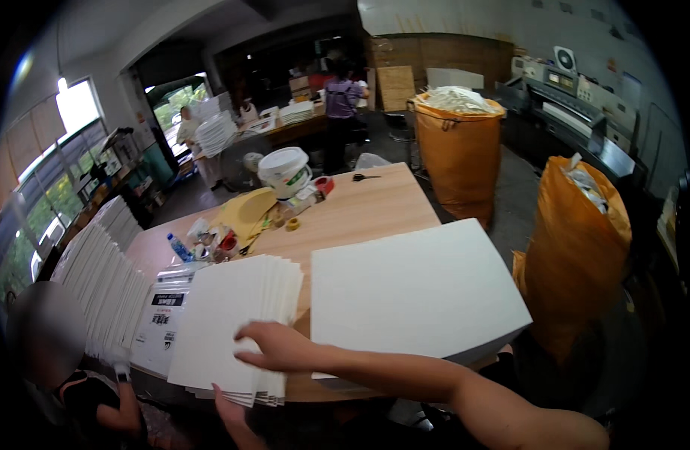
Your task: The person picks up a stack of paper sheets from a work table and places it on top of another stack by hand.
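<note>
A fanned stack of large white sheets [221, 300] lies on the wooden table in front of me, its right edges spread in steps. My right hand [268, 346] reaches across from the right over the stack's near right part, fingers curved and apart, with nothing seen in them. At the near edge of the sheets is my left hand [231, 414]. Its thumb lies against the edge and the other fingers are hidden below, so the hand appears closed on the sheets. A thick, neat block of white sheets [412, 289] stands to the right, under my right forearm.
Left of the sheets lie a printed plastic-wrapped pack [159, 322] and tall paper stacks [101, 281], with a co-worker's gloved hand [120, 360] nearby. A white bucket [285, 172], scissors [366, 178], tape and a bottle [180, 247] sit farther back. Orange sacks [457, 161] stand right.
</note>
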Available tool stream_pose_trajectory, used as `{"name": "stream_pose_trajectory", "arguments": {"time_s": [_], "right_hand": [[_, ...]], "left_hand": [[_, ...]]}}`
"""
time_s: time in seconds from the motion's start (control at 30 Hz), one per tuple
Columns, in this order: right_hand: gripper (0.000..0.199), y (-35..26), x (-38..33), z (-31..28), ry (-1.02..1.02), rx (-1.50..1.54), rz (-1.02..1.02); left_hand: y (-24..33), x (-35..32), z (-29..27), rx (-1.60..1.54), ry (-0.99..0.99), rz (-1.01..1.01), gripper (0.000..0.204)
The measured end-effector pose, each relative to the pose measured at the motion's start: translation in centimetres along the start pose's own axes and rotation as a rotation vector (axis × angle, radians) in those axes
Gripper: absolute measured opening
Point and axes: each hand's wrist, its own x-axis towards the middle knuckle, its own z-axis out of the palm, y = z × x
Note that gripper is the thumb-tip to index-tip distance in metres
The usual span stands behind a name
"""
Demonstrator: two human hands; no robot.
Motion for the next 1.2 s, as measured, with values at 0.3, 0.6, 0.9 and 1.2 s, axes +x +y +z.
{"name": "stream_pose_trajectory", "arguments": {"time_s": [0.3,0.6,0.9,1.2], "right_hand": [[0.004,-2.4,-36.5,-19.4,0.967,-0.57,0.183],[0.053,7.9,-46.7,-22.0,1.036,0.174,0.546],[0.056,10.2,-44.7,-18.9,1.26,0.275,0.435],[0.054,10.1,-44.2,-19.3,1.273,0.112,0.404]], "left_hand": [[-8.7,-8.0,4.5,0.497,0.423,0.548,0.041],[-16.9,-9.2,21.8,0.454,-0.019,0.341,0.052],[-17.4,-9.3,21.3,0.548,0.003,0.381,0.049],[-18.8,-7.9,18.6,0.529,0.13,0.349,0.053]]}}
